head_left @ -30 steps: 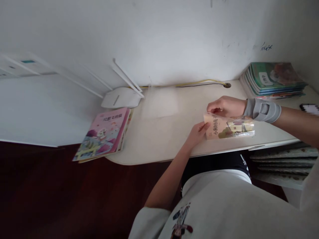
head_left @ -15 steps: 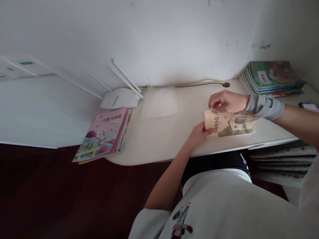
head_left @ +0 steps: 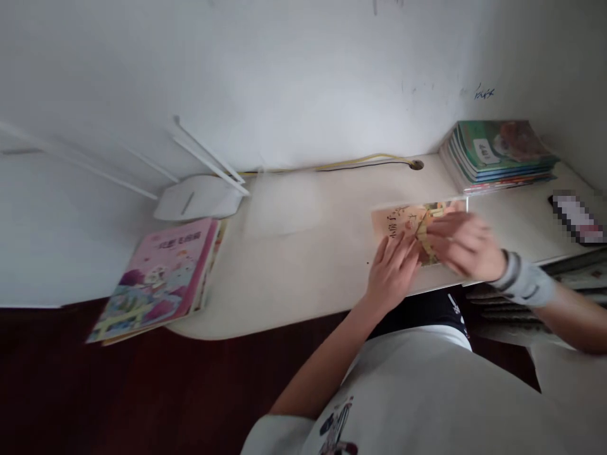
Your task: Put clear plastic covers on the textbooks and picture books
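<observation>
A thin picture book (head_left: 383,221) with a peach-coloured illustrated cover lies flat on the white desk (head_left: 294,278), near its front edge. Fingers outstretched, my left hand (head_left: 393,268) presses down on the lower left part of that cover. My right hand (head_left: 467,246), wearing a grey wrist strap, is over the book's right half. Motion smears its fingers, so their grip and whether they touch the cover are unclear. Both hands hide much of the picture. A see-through plastic sheet (head_left: 284,202) lies on the desk to the left.
A white router (head_left: 199,199) with antennas stands at the back left, behind a pile of pink-topped picture books (head_left: 161,272) overhanging the desk edge. Green-topped books (head_left: 507,145) are stacked at the back right, near a phone (head_left: 578,218). Cables (head_left: 365,159) run along the wall.
My left hand has gone from gripping the book's left edge to lying flat on its cover. My right hand has left the top edge and moved down over the right half.
</observation>
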A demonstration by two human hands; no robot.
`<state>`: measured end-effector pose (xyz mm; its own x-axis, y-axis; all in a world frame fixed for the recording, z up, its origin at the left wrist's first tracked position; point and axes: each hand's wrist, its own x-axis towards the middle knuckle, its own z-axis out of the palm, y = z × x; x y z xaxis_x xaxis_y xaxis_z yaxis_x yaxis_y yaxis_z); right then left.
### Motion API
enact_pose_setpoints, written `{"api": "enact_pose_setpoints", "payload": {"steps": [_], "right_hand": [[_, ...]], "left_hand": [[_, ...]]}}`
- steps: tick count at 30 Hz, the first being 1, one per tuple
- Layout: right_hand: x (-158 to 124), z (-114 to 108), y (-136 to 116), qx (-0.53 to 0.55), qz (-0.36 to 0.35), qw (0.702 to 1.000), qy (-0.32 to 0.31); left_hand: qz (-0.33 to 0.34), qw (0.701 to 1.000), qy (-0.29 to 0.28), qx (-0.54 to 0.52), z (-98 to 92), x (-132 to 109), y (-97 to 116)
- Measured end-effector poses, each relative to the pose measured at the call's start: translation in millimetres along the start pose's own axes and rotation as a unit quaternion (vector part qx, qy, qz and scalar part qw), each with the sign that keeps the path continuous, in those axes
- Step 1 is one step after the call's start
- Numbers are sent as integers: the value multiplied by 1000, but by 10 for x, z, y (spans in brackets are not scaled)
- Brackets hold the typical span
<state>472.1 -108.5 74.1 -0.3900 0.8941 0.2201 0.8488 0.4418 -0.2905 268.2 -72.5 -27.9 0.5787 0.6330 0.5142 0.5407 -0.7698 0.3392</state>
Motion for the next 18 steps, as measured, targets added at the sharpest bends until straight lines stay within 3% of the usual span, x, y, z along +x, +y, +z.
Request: {"api": "enact_pose_setpoints", "payload": {"steps": [2,4,6,8,11,13,18], "right_hand": [[-37,471,164,-57,-28,998,-13],[-48,778,399,-86,-13,995,-37],[-98,891,643,-99,16,993,-60],[-193,875,848,-114,83,988,-60],[-320,800,1043,-152,212,965,-21],[-308,783,1098,-161,257,953,9],[96,801,1120,-84,327,940,44]], "left_hand": [[2,994,-104,23,89,131,9],[-24,981,-189,34,134,219,-67],[-55,966,-248,38,117,229,-194],[-95,957,-271,48,54,173,-334],[-169,948,-260,78,-40,95,-518],[-204,946,-235,90,-55,129,-615],[-245,959,-127,59,50,520,-778]]}}
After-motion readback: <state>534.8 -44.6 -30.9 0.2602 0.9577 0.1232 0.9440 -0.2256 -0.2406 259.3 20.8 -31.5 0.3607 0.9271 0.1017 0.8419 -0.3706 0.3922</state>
